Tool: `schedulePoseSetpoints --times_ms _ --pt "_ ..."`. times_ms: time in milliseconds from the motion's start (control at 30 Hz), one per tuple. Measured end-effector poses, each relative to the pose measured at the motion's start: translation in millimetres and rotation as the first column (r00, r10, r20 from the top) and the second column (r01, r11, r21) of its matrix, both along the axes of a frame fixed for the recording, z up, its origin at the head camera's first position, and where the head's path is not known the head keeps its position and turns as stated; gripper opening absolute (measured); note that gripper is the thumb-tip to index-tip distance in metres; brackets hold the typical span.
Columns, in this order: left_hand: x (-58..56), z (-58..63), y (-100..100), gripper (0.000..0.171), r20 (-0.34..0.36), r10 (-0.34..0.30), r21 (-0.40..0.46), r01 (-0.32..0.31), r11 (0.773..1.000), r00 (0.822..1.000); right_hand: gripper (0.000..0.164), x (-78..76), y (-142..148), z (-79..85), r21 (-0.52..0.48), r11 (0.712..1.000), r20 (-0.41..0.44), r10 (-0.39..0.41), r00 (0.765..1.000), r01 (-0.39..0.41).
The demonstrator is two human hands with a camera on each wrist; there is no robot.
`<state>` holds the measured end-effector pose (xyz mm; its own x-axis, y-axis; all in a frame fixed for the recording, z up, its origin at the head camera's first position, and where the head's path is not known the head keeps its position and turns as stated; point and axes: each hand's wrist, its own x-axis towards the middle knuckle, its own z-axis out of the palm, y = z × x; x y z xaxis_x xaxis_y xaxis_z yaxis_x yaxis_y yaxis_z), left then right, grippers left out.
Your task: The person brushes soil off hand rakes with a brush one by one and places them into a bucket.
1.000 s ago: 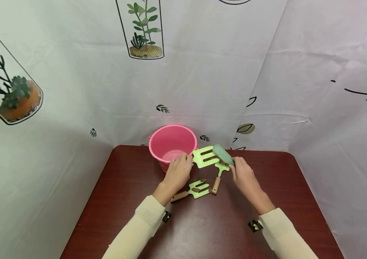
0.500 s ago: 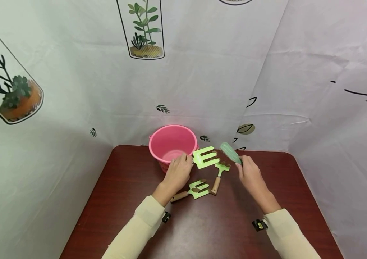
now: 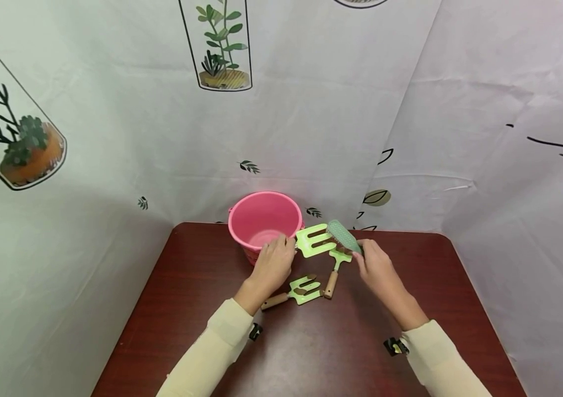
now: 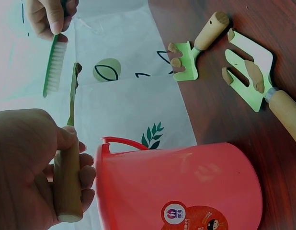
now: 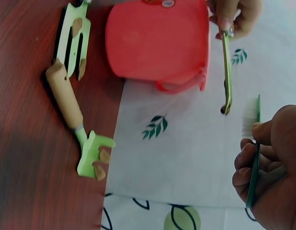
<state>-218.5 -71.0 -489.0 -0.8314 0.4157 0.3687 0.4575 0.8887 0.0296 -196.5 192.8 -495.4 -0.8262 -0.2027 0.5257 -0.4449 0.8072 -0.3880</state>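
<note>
My left hand [image 3: 276,262] grips the wooden handle [image 4: 68,187] of a light green hand fork [image 3: 304,242], raised beside the bucket with its tines to the right. Dark brown clumps [image 4: 79,68] cling near the tine tips in the left wrist view. A green brush [image 3: 343,236] with pale bristles [image 4: 56,64] is held by my right hand [image 3: 379,270]. The bristles face the fork; in the head view the brush head overlaps the tine ends, while both wrist views show a gap between them.
A pink bucket [image 4: 138,177] stands at the table's back, left of the fork. On the dark red table [image 3: 301,353] lie a second hand fork [image 3: 306,296] and a small hand rake [image 3: 332,284], both with brown clumps on their tines. Printed cloth walls [image 3: 311,138] surround the table.
The brush moved right, away from the fork's tines, then came back left over the tine ends. My left hand and its fork have stayed nearly still.
</note>
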Motion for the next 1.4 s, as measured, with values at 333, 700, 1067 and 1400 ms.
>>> schedulePoseSetpoints --times_ms 333,700,1067,1400 --pt "-1.8 1.1 3 0.014 -0.037 0.001 -0.015 -0.002 1.0 0.999 0.023 9.9 -25 -1.7 0.014 0.998 0.065 0.057 0.996 -0.058" --pt "-1.1 3.5 4 0.011 -0.069 -0.018 -0.017 0.017 1.0 0.997 0.023 10.8 -38 -6.7 0.051 0.995 0.089 0.076 0.993 -0.081" --pt "0.0 2.5 3 0.012 -0.059 -0.002 -0.049 -0.001 0.999 0.998 0.02 7.0 -31 -3.2 0.029 0.999 0.122 0.028 0.992 -0.031" --pt "0.2 2.9 2 0.014 -0.038 0.008 -0.05 -0.01 0.999 0.999 0.021 2.1 -18 -4.5 0.02 1.0 0.141 -0.016 0.99 0.013"
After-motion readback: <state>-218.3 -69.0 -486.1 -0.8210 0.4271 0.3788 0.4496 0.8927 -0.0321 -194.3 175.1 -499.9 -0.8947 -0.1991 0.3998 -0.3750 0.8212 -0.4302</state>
